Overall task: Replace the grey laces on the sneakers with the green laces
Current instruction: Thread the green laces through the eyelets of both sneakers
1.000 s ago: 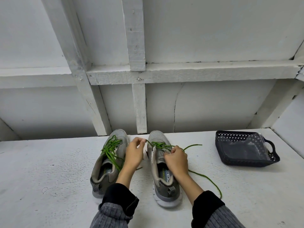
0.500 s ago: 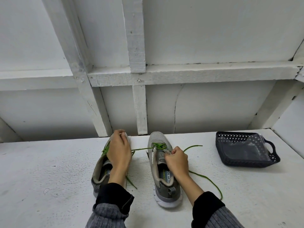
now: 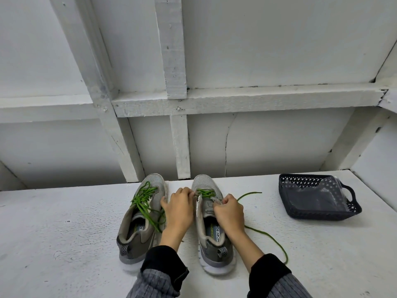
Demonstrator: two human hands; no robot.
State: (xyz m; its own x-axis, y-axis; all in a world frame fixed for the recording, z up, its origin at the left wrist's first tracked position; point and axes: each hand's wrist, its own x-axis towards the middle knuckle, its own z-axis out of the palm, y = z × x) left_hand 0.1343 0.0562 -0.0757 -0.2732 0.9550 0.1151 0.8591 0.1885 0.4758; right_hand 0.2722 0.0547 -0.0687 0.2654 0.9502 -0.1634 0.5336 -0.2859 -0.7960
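Note:
Two grey sneakers stand side by side on the white table, toes pointing away from me. The left sneaker (image 3: pixel 137 224) carries a loose tangle of green lace (image 3: pixel 143 200) over its tongue. The right sneaker (image 3: pixel 211 235) has a green lace (image 3: pixel 205 192) threaded through its front eyelets. My left hand (image 3: pixel 179 209) lies between the shoes, its curled fingertips pinching that lace at the shoe's left eyelet row. My right hand (image 3: pixel 228 211) pinches the lace at the right eyelet row. The lace's free length (image 3: pixel 268 235) trails off to the right across the table.
A dark mesh basket (image 3: pixel 289 208) holding a clear plastic bag stands at the right of the table. A white framed wall (image 3: pixel 182 147) rises directly behind the shoes' toes. The white table (image 3: pixel 64 233) stretches out on the left.
My left hand drew the lace out left over the left sneaker, then came back to the right sneaker's eyelets. The left sneaker's lace tangle shows again. My right hand stayed put.

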